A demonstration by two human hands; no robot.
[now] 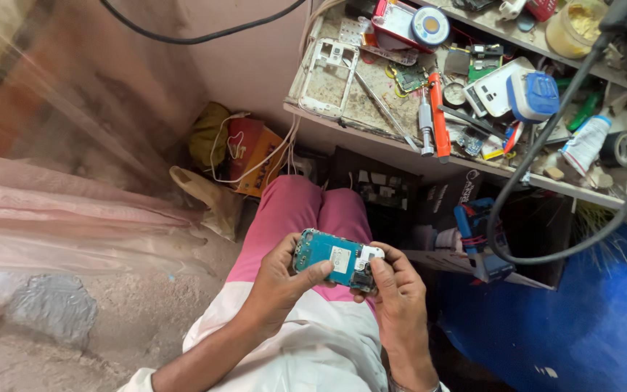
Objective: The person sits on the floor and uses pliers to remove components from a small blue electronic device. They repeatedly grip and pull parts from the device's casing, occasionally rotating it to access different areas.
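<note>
Teal circuit board point(326, 255), phone-sized, sits between both my hands over my lap, above my pink trousers point(306, 207). My left hand point(279, 279) grips its left end, fingers curled behind the edge, thumb laid flat across the front near the middle. My right hand point(399, 292) pinches the right end, thumb pressing on the small dark and white parts there, fingers wrapped underneath. Board is held roughly level, slightly tilted, component side up, a pale metal shield near its centre.

Workbench shelf point(371, 134) ahead of me, cluttered. White phone frame point(330, 78) lies flat at its left end. Orange-handled screwdriver point(437, 116) and a grey metal tool point(425, 125) lie side by side near the front edge, long tweezers point(384, 107) just left of them. Blue and white charger block point(533, 96) rests on a white phone back further right, white tube point(587, 143) beyond it. Red case with a round blue tin point(429, 25) at the back. Thick black cable point(546, 149) loops down in front of the shelf. Below the shelf, orange box with white wire point(254, 154) on the floor to the left, blue tool point(477, 236) to the right of my knees.
</note>
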